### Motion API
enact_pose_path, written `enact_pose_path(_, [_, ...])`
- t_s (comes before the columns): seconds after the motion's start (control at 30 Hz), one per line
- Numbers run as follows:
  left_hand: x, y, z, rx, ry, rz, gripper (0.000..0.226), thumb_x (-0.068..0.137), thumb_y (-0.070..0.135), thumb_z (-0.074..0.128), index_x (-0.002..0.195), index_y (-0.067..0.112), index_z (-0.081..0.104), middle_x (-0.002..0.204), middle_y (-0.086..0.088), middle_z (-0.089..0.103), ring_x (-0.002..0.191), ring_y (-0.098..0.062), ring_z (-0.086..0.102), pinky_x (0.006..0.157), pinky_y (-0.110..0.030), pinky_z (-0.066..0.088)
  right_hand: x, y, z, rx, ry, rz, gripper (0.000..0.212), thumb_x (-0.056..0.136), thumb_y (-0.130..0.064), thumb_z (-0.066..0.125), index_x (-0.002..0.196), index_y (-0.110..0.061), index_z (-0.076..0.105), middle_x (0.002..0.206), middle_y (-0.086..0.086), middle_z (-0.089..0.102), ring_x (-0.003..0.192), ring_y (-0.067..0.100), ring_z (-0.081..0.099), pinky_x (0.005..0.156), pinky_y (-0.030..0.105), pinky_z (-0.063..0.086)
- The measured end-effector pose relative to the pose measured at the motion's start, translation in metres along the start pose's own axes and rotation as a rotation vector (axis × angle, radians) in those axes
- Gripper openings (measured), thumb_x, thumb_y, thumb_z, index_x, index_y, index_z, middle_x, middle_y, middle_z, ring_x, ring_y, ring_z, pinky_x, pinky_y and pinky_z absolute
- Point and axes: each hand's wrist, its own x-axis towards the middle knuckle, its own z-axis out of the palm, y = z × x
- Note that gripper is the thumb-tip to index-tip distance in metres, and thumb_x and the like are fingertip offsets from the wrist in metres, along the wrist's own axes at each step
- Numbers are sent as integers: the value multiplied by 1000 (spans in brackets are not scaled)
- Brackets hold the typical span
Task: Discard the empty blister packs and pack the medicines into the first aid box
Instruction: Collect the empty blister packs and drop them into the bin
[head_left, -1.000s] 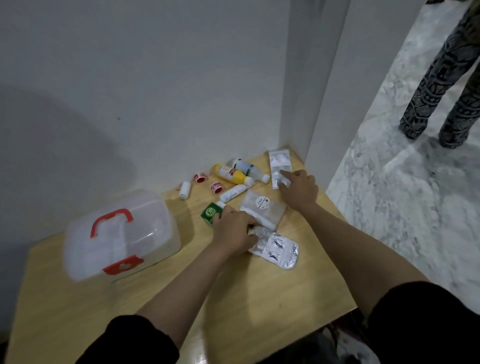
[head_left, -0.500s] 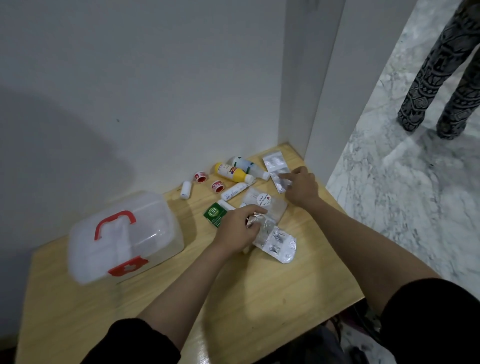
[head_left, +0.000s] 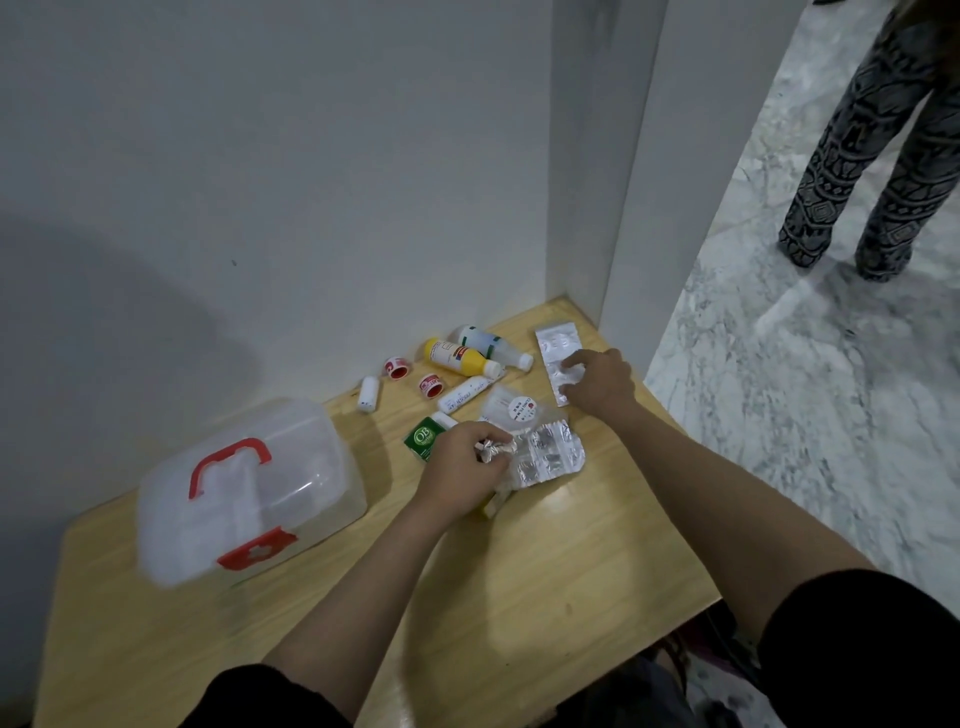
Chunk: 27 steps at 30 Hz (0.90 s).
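Observation:
A translucent first aid box (head_left: 244, 493) with a red handle and red latch stands closed on the left of the wooden table (head_left: 519, 582). My left hand (head_left: 462, 467) is closed on crumpled silver blister packs (head_left: 545, 454) at the table's middle. My right hand (head_left: 597, 382) presses on a long silver blister strip (head_left: 556, 345) near the back right corner. Between the hands lies a clear packet with a round label (head_left: 511, 410). A green box (head_left: 422, 439) sits just left of my left hand.
Along the wall lie a yellow bottle (head_left: 460, 358), a white bottle (head_left: 488, 345), a white tube (head_left: 465, 395), two red-capped jars (head_left: 397, 369) and a small white roll (head_left: 368, 395). A person's patterned trouser legs (head_left: 872, 171) stand on the marble floor at right.
My left hand has gathered and crumpled the blister packs tighter. My right hand has shifted onto the long strip, which lies straighter toward the back corner.

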Motion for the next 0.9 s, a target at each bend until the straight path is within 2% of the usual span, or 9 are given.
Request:
enact_pose_path(0.07, [-1, 1, -1, 4, 2, -4, 17, 80, 18, 69, 96, 20, 71, 99, 7, 67, 82, -2, 56, 69, -16, 43, -1, 1, -2, 15, -15, 47, 43, 68, -16, 69, 108, -30, 61, 121, 13, 51, 108, 32, 53, 87, 36, 49])
enact_pose_path(0.17, [-2, 3, -3, 11, 11, -9, 17, 80, 17, 69, 97, 19, 71, 96, 10, 64, 80, -2, 55, 68, -17, 42, -1, 3, -6, 128, -75, 19, 44, 67, -4, 66, 108, -21, 60, 118, 15, 55, 113, 29, 48, 75, 25, 41])
enact_pose_path(0.33, [-3, 6, -4, -5, 27, -14, 16, 80, 16, 69, 96, 18, 71, 94, 12, 63, 78, 1, 54, 64, -8, 39, -13, 10, -11, 198, -35, 11, 35, 65, -7, 70, 95, -24, 63, 103, 3, 67, 98, 25, 62, 74, 25, 45])
enact_pose_path(0.5, [2, 15, -10, -106, -2, -89, 23, 75, 11, 73, 97, 16, 72, 99, 9, 64, 77, -8, 62, 72, -21, 51, -36, 31, -28, 318, 27, -12, 50, 66, -3, 74, 114, -13, 65, 120, 6, 63, 103, 20, 57, 81, 22, 37])
enact_pose_path(0.6, [9, 31, -2, -170, -75, -120, 27, 72, 3, 72, 98, 12, 71, 99, 4, 64, 73, -11, 62, 72, -27, 55, -56, 52, -46, 372, 75, -5, 56, 65, -7, 78, 118, -15, 63, 123, 5, 61, 108, 21, 57, 84, 23, 37])
enact_pose_path(0.67, [15, 46, 11, -215, -127, -115, 26, 71, 1, 72, 95, 9, 71, 99, -6, 65, 71, -19, 62, 72, -36, 57, -71, 72, -61, 398, 112, 11, 59, 64, -9, 80, 120, -17, 61, 123, 1, 58, 97, 18, 57, 80, 23, 40])
enact_pose_path(0.77, [26, 72, 44, -218, -193, -90, 24, 70, 0, 72, 92, 10, 70, 92, -4, 64, 69, -20, 62, 75, -40, 58, -97, 110, -86, 432, 182, 81, 64, 65, -10, 82, 124, -18, 58, 119, -4, 55, 73, 12, 56, 68, 18, 43])
enact_pose_path(0.83, [32, 92, 75, -214, -233, -60, 25, 69, 1, 71, 92, 11, 71, 88, 5, 63, 79, -20, 64, 81, -41, 56, -114, 140, -102, 465, 248, 145, 63, 67, -12, 81, 124, -18, 57, 117, -7, 55, 70, 7, 55, 69, 18, 43])
enact_pose_path(0.9, [35, 111, 110, -186, -273, -29, 27, 69, 1, 70, 94, 11, 72, 87, 7, 64, 87, -20, 65, 85, -39, 54, -129, 174, -114, 471, 316, 219, 57, 71, -14, 78, 124, -16, 58, 120, -4, 59, 76, 11, 57, 77, 23, 43])
